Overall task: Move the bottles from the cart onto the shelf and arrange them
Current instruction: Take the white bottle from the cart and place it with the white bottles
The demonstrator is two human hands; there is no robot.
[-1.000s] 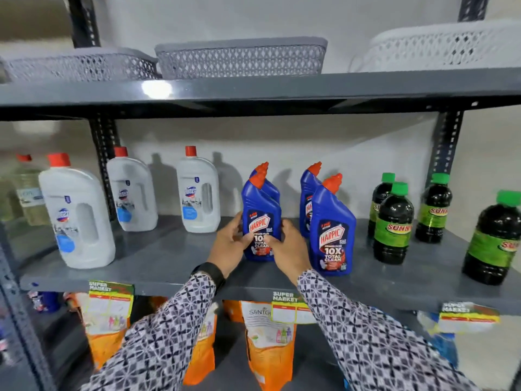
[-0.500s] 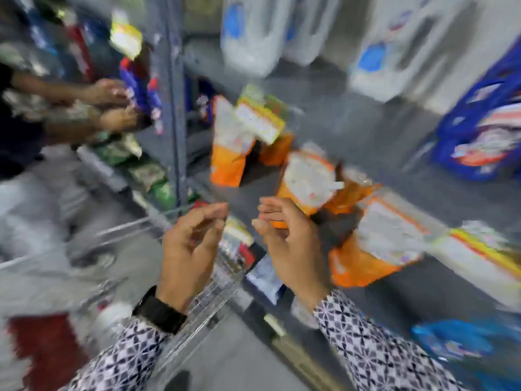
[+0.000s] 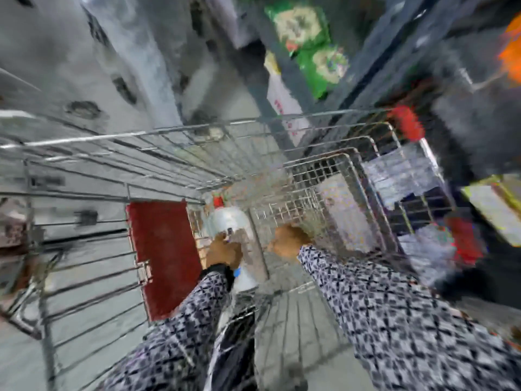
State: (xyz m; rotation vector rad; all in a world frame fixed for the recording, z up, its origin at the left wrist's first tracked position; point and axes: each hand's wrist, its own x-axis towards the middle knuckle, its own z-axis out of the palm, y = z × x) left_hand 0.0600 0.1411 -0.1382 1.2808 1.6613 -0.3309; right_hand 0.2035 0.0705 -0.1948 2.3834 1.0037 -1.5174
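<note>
The view is blurred and looks down into a wire shopping cart (image 3: 158,134). A white bottle (image 3: 229,220) with a red cap lies on the cart's floor near the red seat flap. My left hand (image 3: 224,251) is on the bottle's lower half, fingers curled over it. Just right of the bottle, inside the cart, is my right hand (image 3: 287,239); the blur hides whether it touches the bottle or holds anything. The shelf with the arranged bottles is out of view.
A red seat flap (image 3: 163,255) stands at the cart's near left. A grey shelf upright (image 3: 363,63) and green packets (image 3: 310,38) lie beyond the cart's far end. Red corner bumpers (image 3: 406,125) mark the cart's right side. Grey floor surrounds the cart.
Both hands let go of the blue bottle on the shelf, and my view swung down and left to the cart. The hands have dropped into the cart, the left onto a white bottle.
</note>
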